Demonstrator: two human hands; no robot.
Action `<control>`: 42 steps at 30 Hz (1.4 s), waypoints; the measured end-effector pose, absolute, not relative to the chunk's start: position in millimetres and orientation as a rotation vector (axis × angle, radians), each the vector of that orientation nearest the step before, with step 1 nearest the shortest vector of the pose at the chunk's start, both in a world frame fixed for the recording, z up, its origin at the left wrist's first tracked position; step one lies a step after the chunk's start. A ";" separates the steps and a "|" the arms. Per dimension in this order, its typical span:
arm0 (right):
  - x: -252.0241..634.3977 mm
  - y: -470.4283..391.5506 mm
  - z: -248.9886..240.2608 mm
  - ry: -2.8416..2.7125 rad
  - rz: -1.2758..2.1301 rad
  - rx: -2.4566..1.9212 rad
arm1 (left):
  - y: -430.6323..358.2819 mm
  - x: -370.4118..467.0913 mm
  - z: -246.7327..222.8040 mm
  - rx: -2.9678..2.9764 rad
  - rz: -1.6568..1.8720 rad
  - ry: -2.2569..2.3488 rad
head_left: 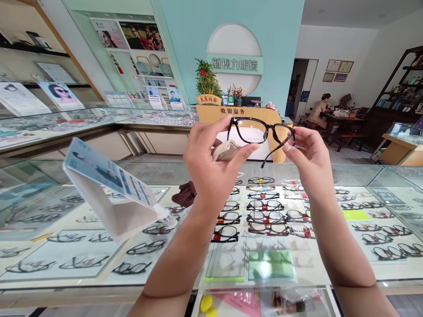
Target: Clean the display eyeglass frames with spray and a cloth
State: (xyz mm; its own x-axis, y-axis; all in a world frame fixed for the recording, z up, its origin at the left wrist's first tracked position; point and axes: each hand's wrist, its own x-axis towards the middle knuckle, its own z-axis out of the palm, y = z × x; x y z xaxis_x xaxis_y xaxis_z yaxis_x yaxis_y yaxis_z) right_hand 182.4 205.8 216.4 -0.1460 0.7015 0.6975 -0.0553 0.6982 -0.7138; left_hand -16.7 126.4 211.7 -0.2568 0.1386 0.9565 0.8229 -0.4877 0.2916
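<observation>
Black-framed eyeglasses (253, 130) are held up in front of me, above the glass display counter. My left hand (213, 154) grips the frame at its left corner, fingers behind and thumb stretched out below the left lens. A crumpled beige cloth (226, 150) is also tucked in this hand. My right hand (310, 154) pinches the right end of the frame between thumb and fingers. One dark temple arm hangs down at a slant below the bridge.
Rows of eyeglasses (265, 205) lie under the counter's glass top. On the left stand a folded display card (109, 189) and a small white bottle (166, 215), near a dark brown cloth (184, 194). An open drawer (197, 304) is below. A person (319, 112) sits far back right.
</observation>
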 end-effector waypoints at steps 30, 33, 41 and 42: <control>183.6 174.6 224.1 -1.554 0.172 -0.584 | 131.9 -16.6 213.7 -1.664 -1.937 -1.412; 183.9 173.5 223.4 -1.559 0.195 -0.580 | 133.6 -15.6 212.0 -1.666 -1.917 -1.420; 182.6 175.4 220.7 -1.594 0.036 -0.414 | 139.1 -16.7 210.8 -1.667 -1.961 -1.410; 182.4 175.5 221.1 -1.589 -0.025 -0.377 | 140.0 -17.1 210.7 -1.668 -1.964 -1.397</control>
State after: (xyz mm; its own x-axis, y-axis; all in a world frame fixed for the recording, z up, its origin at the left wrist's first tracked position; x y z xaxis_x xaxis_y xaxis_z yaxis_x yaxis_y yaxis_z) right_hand 182.4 175.5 221.1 -0.0063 0.2233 0.9747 0.2544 0.9430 -0.2145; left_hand -17.1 140.0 210.7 -0.3372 0.3969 0.8537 0.6765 -0.5285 0.5129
